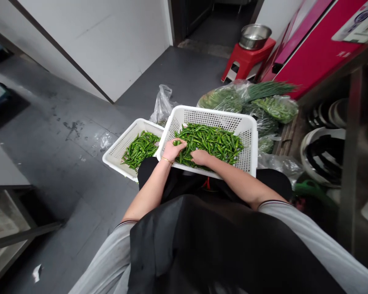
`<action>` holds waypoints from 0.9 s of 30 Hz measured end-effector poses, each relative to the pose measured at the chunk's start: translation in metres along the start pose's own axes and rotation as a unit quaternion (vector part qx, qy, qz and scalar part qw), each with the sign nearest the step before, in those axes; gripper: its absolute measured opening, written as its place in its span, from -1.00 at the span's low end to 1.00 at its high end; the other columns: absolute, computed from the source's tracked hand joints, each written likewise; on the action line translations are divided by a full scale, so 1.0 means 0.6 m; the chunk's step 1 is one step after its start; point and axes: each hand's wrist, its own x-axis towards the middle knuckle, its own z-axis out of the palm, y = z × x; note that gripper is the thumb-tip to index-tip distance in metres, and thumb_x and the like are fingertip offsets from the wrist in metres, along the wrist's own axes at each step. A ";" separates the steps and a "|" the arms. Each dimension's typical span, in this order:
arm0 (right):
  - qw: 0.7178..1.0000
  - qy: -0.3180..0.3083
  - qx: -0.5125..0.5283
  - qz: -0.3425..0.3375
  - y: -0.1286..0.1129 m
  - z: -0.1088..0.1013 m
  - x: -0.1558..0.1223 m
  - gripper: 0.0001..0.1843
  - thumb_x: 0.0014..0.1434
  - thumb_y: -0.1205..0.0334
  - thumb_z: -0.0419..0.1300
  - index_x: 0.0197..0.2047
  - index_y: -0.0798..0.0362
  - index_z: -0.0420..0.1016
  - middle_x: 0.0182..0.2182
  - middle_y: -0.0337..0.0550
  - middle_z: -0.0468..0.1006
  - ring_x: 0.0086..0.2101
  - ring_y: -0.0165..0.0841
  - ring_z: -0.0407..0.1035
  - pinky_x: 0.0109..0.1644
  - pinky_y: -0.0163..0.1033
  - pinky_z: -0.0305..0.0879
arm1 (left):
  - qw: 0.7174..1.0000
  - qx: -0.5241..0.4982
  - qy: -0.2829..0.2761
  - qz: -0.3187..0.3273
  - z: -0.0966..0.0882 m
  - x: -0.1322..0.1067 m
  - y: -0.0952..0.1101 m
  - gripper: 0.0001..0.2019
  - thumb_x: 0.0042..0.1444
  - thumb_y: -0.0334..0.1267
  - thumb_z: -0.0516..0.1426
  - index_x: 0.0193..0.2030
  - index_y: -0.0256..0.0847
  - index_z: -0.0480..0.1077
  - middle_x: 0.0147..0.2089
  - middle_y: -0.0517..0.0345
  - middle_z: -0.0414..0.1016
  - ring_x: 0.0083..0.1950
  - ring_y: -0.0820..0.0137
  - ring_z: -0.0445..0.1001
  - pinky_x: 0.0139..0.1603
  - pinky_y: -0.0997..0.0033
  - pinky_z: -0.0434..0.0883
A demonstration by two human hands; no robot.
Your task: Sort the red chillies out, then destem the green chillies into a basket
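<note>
A white perforated plastic basket (254,143) rests on my lap, with a heap of green chili peppers (214,141) inside. Over its near left corner, my left hand (172,150) is closed in a pinch, and a bit of green chili pepper shows between thumb and fingers. Just to the right, my right hand (200,157) dips into the heap with its fingers curled; what they hold, if anything, is hidden. A second white basket (112,158) stands lower on the left, partly behind the first, and holds more green chili peppers (141,149).
Bagged leafy greens (277,108) and a bundle of long green stalks (271,90) lie beyond the lap basket. A metal bowl (255,36) sits on a red stool (243,61). To the right is a rack (349,163) with dishes; a white wall (101,41) juts out ahead.
</note>
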 end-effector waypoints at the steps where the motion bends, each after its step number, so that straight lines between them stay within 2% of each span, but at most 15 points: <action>1: 1.000 0.004 0.002 -0.005 0.002 -0.002 0.001 -0.73 0.26 0.19 0.12 -0.10 0.15 0.56 -0.08 0.15 0.59 -0.08 -0.18 0.48 -0.10 -0.25 0.32 | 0.999 0.037 0.005 0.021 -0.007 -0.002 -0.001 -0.87 -0.11 -0.26 0.29 -0.42 -0.25 0.48 -0.59 0.25 0.39 -0.56 0.51 0.30 -0.44 0.45 0.29; 2: 1.000 0.016 0.013 -0.011 0.009 -0.008 -0.001 -0.75 0.26 0.20 0.12 -0.16 0.14 0.57 -0.12 0.12 0.61 -0.10 -0.20 0.49 -0.10 -0.26 0.32 | 0.996 0.079 0.006 0.044 -0.012 -0.004 -0.002 -0.89 -0.12 -0.31 0.29 -0.40 -0.25 0.51 -0.50 0.19 0.48 -0.46 0.46 0.40 -0.31 0.41 0.37; 4: 0.996 0.041 0.078 -0.026 0.029 -0.028 -0.014 -0.77 0.26 0.20 0.11 -0.28 0.14 0.55 -0.29 0.03 0.63 -0.23 -0.26 0.52 -0.16 -0.29 0.33 | 0.982 0.166 -0.009 0.088 -0.014 -0.008 -0.007 -0.84 -0.12 -0.39 0.28 -0.32 -0.24 0.56 -0.28 0.09 0.59 -0.22 0.34 0.52 -0.04 0.32 0.39; 6: 0.974 0.058 0.214 -0.041 0.048 -0.051 -0.036 -0.78 0.25 0.20 0.11 -0.36 0.12 0.47 -0.52 -0.12 0.57 -0.45 -0.36 0.47 -0.31 -0.32 0.33 | 0.964 0.235 -0.045 0.117 -0.004 -0.011 -0.012 -0.76 -0.13 -0.42 0.28 -0.24 -0.21 0.58 -0.16 0.05 0.61 -0.09 0.28 0.52 0.08 0.27 0.35; 9: 0.909 0.066 0.407 -0.056 0.056 -0.077 -0.068 -0.79 0.26 0.21 0.06 -0.39 0.08 0.36 -0.68 -0.32 0.41 -0.66 -0.48 0.30 -0.50 -0.39 0.24 | 0.949 0.274 -0.083 0.129 0.017 -0.015 -0.015 -0.78 -0.10 -0.36 0.29 -0.23 -0.20 0.58 -0.21 0.05 0.62 -0.17 0.29 0.53 -0.03 0.32 0.39; 10: 0.897 0.072 0.432 -0.056 0.052 -0.082 -0.077 -0.78 0.26 0.21 0.04 -0.40 0.08 0.35 -0.69 -0.34 0.39 -0.68 -0.49 0.27 -0.52 -0.40 0.21 | 0.949 0.272 -0.089 0.130 0.021 -0.017 -0.013 -0.80 -0.08 -0.34 0.29 -0.25 -0.20 0.58 -0.26 0.07 0.61 -0.23 0.32 0.52 -0.10 0.35 0.39; 11: 0.896 0.084 0.432 -0.058 0.047 -0.085 -0.084 -0.77 0.26 0.22 0.04 -0.42 0.08 0.35 -0.69 -0.34 0.39 -0.68 -0.50 0.26 -0.52 -0.40 0.18 | 0.950 0.267 -0.095 0.132 0.023 -0.019 -0.009 -0.83 -0.08 -0.32 0.30 -0.27 -0.21 0.57 -0.32 0.10 0.59 -0.30 0.35 0.50 -0.16 0.38 0.38; 15: 0.942 0.193 0.255 -0.100 0.020 -0.093 -0.104 -0.67 0.23 0.20 0.09 -0.56 0.09 0.34 -0.64 -0.27 0.40 -0.59 -0.49 0.25 -0.43 -0.37 0.08 | 0.952 0.236 -0.151 0.125 0.010 -0.036 0.020 -0.84 -0.16 -0.29 0.34 -0.39 -0.25 0.52 -0.56 0.26 0.42 -0.50 0.49 0.33 -0.36 0.48 0.27; 17: 0.944 0.229 0.189 -0.145 0.006 -0.097 -0.107 -0.63 0.25 0.17 0.09 -0.58 0.09 0.34 -0.62 -0.26 0.40 -0.56 -0.48 0.23 -0.41 -0.36 0.05 | 0.961 0.179 -0.190 0.095 0.001 -0.049 0.036 -0.79 -0.19 -0.24 0.36 -0.43 -0.26 0.49 -0.59 0.28 0.37 -0.53 0.52 0.29 -0.42 0.50 0.22; 19: 0.937 0.262 0.168 -0.160 -0.009 -0.100 -0.105 -0.58 0.31 0.14 0.01 -0.55 0.09 0.38 -0.60 -0.24 0.42 -0.54 -0.47 0.24 -0.39 -0.36 0.05 | 0.975 0.080 -0.202 0.052 -0.004 -0.061 0.046 -0.72 -0.18 -0.15 0.36 -0.46 -0.27 0.42 -0.61 0.28 0.33 -0.57 0.55 0.24 -0.51 0.53 0.17; 21: 0.929 0.321 0.133 -0.127 -0.024 -0.097 -0.096 -0.54 0.36 0.12 -0.07 -0.49 0.11 0.43 -0.54 -0.16 0.48 -0.49 -0.44 0.29 -0.36 -0.34 0.07 | 0.983 -0.033 -0.179 0.000 -0.007 -0.069 0.047 -0.63 -0.17 -0.06 0.36 -0.50 -0.25 0.31 -0.65 0.32 0.23 -0.64 0.61 0.13 -0.60 0.55 0.04; 23: 0.928 0.360 0.067 -0.077 -0.032 -0.089 -0.081 -0.52 0.38 0.11 -0.12 -0.39 0.13 0.49 -0.43 -0.06 0.53 -0.40 -0.38 0.36 -0.33 -0.31 0.06 | 0.979 -0.118 -0.155 -0.053 -0.012 -0.072 0.040 -0.55 -0.19 -0.01 0.37 -0.53 -0.23 0.20 -0.68 0.37 0.12 -0.68 0.66 0.00 -0.66 0.56 -0.10; 25: 0.941 0.337 0.004 -0.027 -0.031 -0.077 -0.064 -0.50 0.40 0.08 -0.15 -0.28 0.16 0.52 -0.32 0.02 0.56 -0.34 -0.32 0.39 -0.34 -0.29 0.06 | 0.969 -0.167 -0.149 -0.103 -0.025 -0.070 0.028 -0.50 -0.24 -0.01 0.40 -0.54 -0.21 0.15 -0.68 0.40 0.08 -0.70 0.69 -0.05 -0.69 0.58 -0.17; 27: 0.958 0.283 -0.035 0.026 -0.021 -0.062 -0.048 -0.47 0.42 0.07 -0.21 -0.18 0.16 0.52 -0.23 0.06 0.57 -0.30 -0.29 0.42 -0.34 -0.29 0.08 | 0.963 -0.197 -0.129 -0.129 -0.044 -0.066 0.015 -0.50 -0.26 -0.05 0.41 -0.52 -0.21 0.16 -0.70 0.42 0.06 -0.71 0.70 -0.06 -0.70 0.61 -0.19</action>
